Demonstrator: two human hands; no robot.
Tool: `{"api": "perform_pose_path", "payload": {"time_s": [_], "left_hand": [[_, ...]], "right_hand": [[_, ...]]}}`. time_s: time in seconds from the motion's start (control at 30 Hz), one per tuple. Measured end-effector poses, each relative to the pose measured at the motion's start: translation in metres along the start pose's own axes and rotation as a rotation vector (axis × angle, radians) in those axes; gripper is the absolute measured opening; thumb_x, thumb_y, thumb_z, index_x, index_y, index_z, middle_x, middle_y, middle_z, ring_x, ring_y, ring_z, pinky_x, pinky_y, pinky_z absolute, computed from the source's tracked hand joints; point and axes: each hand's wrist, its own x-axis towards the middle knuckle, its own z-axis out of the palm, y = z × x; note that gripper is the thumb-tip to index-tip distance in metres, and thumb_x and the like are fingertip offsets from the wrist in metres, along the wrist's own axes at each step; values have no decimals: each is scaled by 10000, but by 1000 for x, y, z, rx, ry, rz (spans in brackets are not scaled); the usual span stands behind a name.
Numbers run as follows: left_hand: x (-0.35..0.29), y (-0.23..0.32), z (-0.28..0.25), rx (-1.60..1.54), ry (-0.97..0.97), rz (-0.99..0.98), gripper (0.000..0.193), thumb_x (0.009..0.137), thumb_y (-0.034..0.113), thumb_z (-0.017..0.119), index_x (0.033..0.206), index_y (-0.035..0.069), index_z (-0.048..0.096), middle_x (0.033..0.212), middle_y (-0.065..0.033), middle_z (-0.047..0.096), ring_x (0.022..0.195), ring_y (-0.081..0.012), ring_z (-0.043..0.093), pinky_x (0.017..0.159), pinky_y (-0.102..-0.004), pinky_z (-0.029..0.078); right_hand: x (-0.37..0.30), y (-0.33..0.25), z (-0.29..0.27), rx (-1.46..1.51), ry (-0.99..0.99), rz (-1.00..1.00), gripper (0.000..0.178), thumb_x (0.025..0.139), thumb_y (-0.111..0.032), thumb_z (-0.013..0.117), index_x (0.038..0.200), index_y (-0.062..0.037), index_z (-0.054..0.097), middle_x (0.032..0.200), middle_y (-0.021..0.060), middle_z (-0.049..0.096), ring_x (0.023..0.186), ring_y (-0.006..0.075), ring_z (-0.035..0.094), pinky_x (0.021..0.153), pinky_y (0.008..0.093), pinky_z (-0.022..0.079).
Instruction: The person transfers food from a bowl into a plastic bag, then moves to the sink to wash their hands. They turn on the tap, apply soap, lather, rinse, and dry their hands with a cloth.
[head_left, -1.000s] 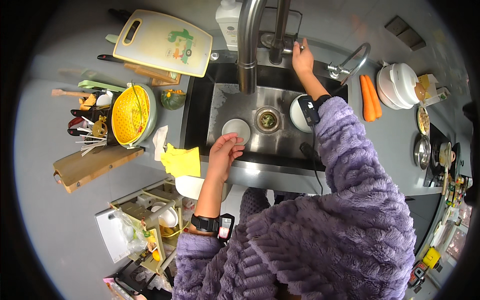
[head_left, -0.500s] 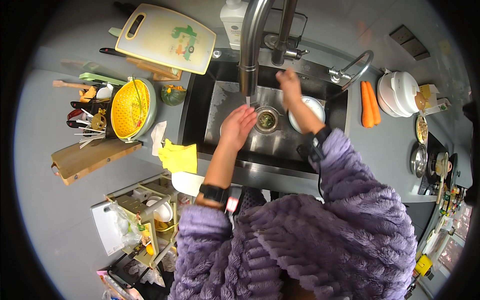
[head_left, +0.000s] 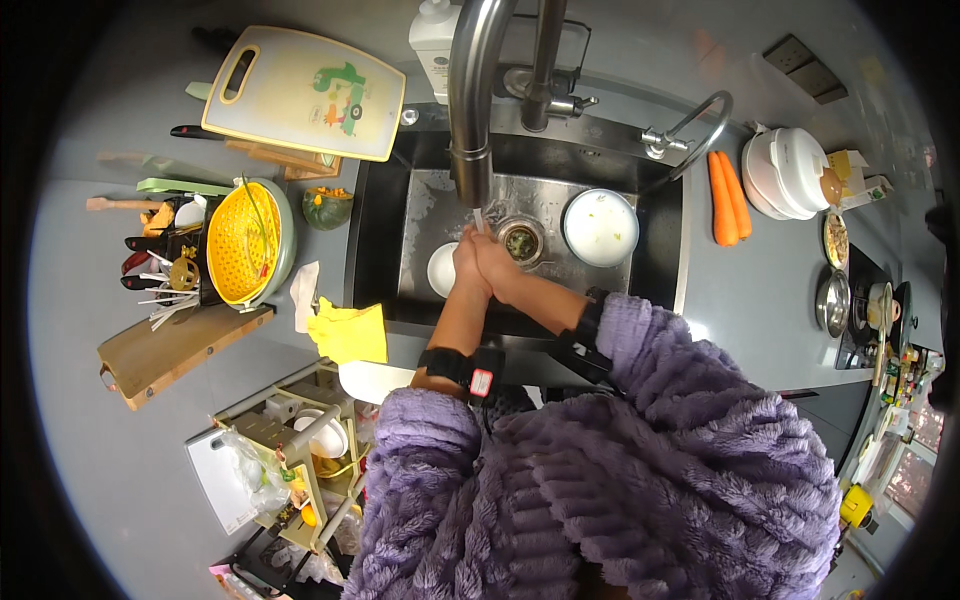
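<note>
While water runs from the tall faucet [head_left: 472, 95], both hands meet over the sink [head_left: 660, 250].

Left to right: wooden board [head_left: 165, 350], near left; yellow colander [head_left: 243, 243] in a green bowl; yellow cloth [head_left: 350, 332] at the sink's near-left edge; pale cutting board [head_left: 305, 92], far left; small white dish [head_left: 441, 270] in the basin; left hand [head_left: 468, 262] and right hand [head_left: 497, 266], pressed together palm to palm under the spout, holding nothing visible; drain strainer [head_left: 521, 241] just beyond them; white bowl [head_left: 600, 227] in the basin's right part; two carrots [head_left: 726, 197] on the right counter; stacked white plates [head_left: 790, 173], far right.
</note>
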Motion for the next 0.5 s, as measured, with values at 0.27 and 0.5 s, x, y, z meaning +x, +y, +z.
{"api": "perform_pose_path", "payload": {"time_s": [0.27, 0.5], "left_hand": [[11, -1, -22, -97, -84, -73, 346, 970, 328, 336, 1074, 84, 557, 1095, -61, 594, 971, -222, 561, 868, -344, 440], [-6, -9, -27, -162, -138, -37, 311, 945, 279, 451, 1152, 71, 554, 1117, -33, 573, 1005, -156, 542, 817, -283, 447]], "right_hand": [[-13, 10, 15, 30, -36, 52, 188, 915, -151, 434, 1032, -27, 513, 940, 119, 619, 809, 192, 576, 707, 328, 463], [6, 8, 12, 57, 27, 165, 255, 955, -229, 408, 949, 4, 511, 741, 134, 625, 704, 256, 614, 683, 359, 492]]}}
